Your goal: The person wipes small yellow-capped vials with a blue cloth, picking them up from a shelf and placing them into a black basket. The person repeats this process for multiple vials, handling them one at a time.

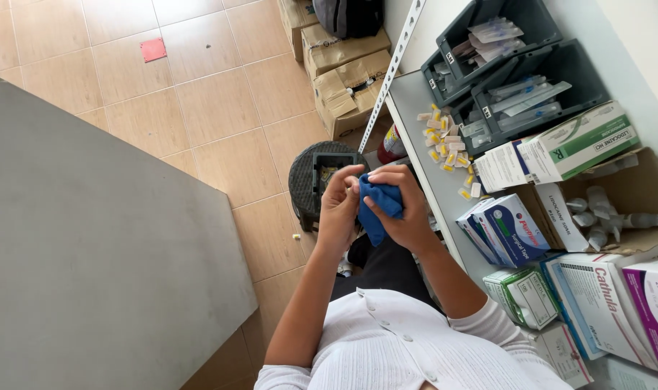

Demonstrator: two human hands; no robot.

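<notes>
Grey table (90, 238) at your left, stocked shelf (423, 137) at your right, then both your hands, left hand (337, 209) and right hand (405, 213), pinched shut on a blue glove (378, 206): light, limp, probably stretchy, best gripped at its cuff.

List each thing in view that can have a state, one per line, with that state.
blue cloth: bunched, held in both hands
left hand: closed on the cloth
right hand: closed on the cloth
cardboard box on the floor: flaps open
dark bins: filled with sealed packets
yellow-capped pieces: scattered loose on the shelf
</notes>
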